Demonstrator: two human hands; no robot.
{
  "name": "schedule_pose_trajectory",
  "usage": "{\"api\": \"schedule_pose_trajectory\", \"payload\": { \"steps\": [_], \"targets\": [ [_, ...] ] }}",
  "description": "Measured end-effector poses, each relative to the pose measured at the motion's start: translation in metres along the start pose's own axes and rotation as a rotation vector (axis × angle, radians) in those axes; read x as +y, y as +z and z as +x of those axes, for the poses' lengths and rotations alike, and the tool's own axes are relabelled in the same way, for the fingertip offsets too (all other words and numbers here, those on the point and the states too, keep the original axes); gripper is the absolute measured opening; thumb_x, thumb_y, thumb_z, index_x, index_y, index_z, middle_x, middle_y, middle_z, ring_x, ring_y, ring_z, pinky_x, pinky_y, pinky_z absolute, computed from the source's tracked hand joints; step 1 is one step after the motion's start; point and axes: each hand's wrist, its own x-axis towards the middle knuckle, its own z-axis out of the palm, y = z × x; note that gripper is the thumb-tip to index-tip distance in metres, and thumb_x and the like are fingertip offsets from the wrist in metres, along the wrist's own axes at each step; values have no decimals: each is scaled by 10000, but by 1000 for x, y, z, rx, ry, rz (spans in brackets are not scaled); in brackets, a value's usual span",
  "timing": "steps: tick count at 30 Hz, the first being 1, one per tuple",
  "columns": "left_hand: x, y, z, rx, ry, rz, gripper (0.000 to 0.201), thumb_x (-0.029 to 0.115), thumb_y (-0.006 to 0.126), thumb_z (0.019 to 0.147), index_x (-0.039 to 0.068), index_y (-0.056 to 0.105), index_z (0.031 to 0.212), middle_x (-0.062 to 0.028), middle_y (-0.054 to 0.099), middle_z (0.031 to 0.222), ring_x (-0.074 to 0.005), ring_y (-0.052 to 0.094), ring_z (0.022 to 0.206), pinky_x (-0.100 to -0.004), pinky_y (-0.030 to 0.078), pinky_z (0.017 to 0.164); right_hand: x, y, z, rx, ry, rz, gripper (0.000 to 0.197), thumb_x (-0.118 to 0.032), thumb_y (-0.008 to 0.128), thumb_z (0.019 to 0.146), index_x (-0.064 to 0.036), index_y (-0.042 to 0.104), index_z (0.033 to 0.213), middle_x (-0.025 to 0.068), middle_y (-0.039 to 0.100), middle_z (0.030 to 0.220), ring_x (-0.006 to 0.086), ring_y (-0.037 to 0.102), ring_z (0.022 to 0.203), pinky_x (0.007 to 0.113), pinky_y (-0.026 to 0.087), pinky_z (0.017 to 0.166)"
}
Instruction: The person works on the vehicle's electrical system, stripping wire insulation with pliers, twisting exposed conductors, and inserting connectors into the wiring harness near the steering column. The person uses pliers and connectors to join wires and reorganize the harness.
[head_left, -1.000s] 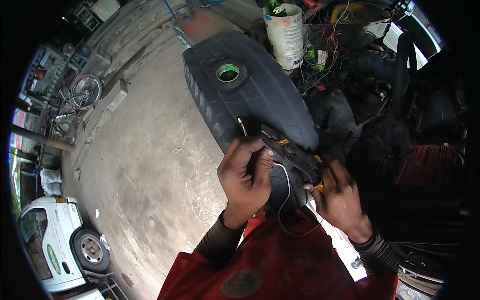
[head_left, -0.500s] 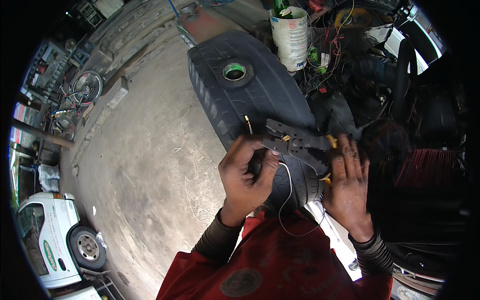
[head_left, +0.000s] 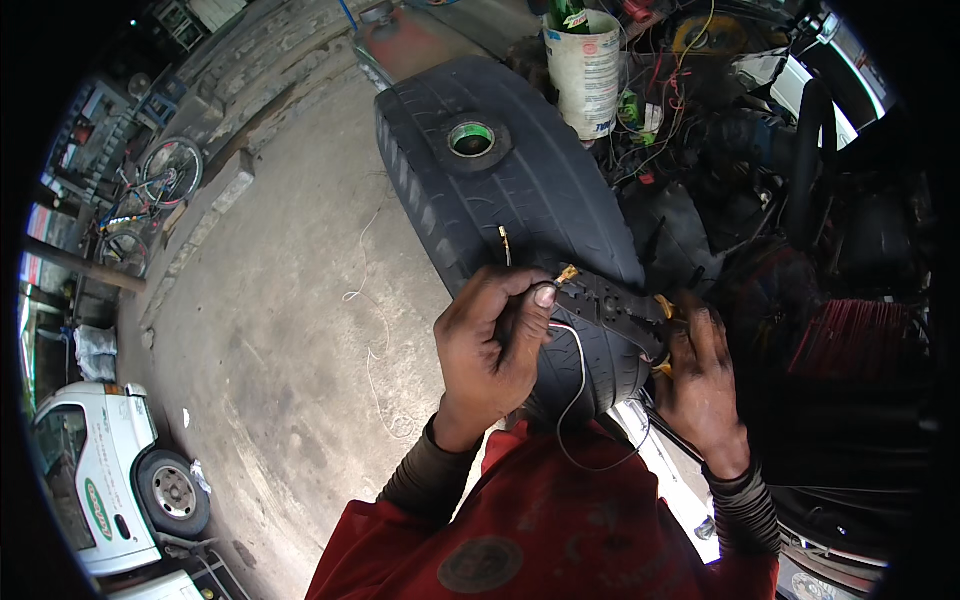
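My left hand (head_left: 488, 340) pinches a thin wire (head_left: 581, 372) between thumb and forefinger, with a brass terminal (head_left: 567, 274) at the wire's end poking out past the fingertips. Another brass terminal (head_left: 504, 240) on a pale wire rises beyond the same hand. In my right hand (head_left: 698, 375) are dark crimping pliers (head_left: 612, 310) with yellow handles, partly hidden by the fingers. The plier head lies just right of my left fingertips, close to the terminal. From my left hand the wire loops down over the red clothing. Under both hands is a large black tyre (head_left: 555, 185).
A roll of black tape (head_left: 492, 152) lies on the tyre. Beyond it stands a white bucket (head_left: 585, 85) with a green bottle in it. Tangled wires (head_left: 660, 120) and engine parts fill the right. A loose pale wire (head_left: 370, 330) trails on the concrete floor at left.
The pliers no longer surround the brass terminal; their head has shifted right and down, away from my left fingertips. The terminal now shows plainly in my left hand's pinch.
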Motion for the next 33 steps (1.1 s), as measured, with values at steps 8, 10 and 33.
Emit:
{"api": "schedule_pose_trajectory", "payload": {
  "steps": [8, 10, 33],
  "targets": [
    [3, 0, 0, -3, -24, -59, 126, 51, 622, 1028, -63, 669, 1053, -82, 619, 886, -117, 638, 655, -245, 491, 615, 0, -4, 6, -40, -31, 18, 502, -12, 769, 648, 89, 644, 1123, 229, 506, 1375, 432, 583, 1164, 494, 514, 1002],
    [3, 1, 0, 6, -17, -56, 125, 49, 625, 1026, -65, 668, 1052, -83, 620, 888, -118, 639, 656, -246, 491, 615, 0, -4, 5, -35, -49, 19, 491, -19, 779, 654, 88, 644, 1114, 229, 506, 1378, 421, 590, 1148, 490, 520, 986],
    [-3, 7, -4, 76, 5, -104, 140, 49, 658, 1012, -72, 670, 1081, -109, 679, 906, -123, 656, 678, -239, 532, 618, 1, 2, 0, -11, -84, 27, 474, -33, 789, 633, 90, 637, 1065, 239, 515, 1362, 391, 599, 1080, 485, 527, 934]
  ]
}}
